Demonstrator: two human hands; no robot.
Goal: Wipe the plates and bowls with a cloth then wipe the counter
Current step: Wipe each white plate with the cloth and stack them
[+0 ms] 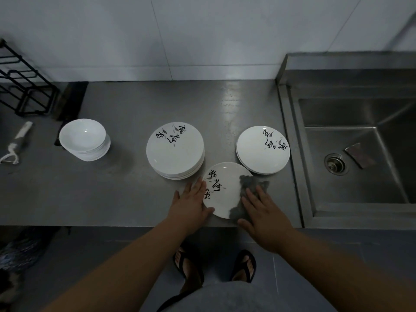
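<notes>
Lowest in the frame, feet in black flip-flops (244, 265) on the floor, and above them two bare forearms reaching up toward the near edge of the table (101, 194). Left hand (191, 202) laid flat against the left rim of a single plate (221, 195), fingers straight and released, thumb along the near rim, steadying rather than gripping. Right hand (264, 213) palm-down on a dark grey cloth (251, 184), fingers spread and straight, pressing the cloth onto the right part of that plate, not clenched round it. Plate itself flat on the table at lower centre, close to the near edge, brush lettering showing on its uncovered left half. Judged from this: in the middle of the plate-wiping stage, one plate under the cloth. Just beyond, a tall stack of plates (174, 152) at centre and a lower stack (262, 149) to its right, beside the sink (360, 154); impossible to tell which of the two is wiped and which waits. Farther left, a stack of white bowls (83, 137), well apart from the hands and probably not yet reached. Wiping of the table apparently left too, being the last step. At the far left, a peeler (15, 143), and behind it a black wire rack (24, 86) against the tiled wall.
</notes>
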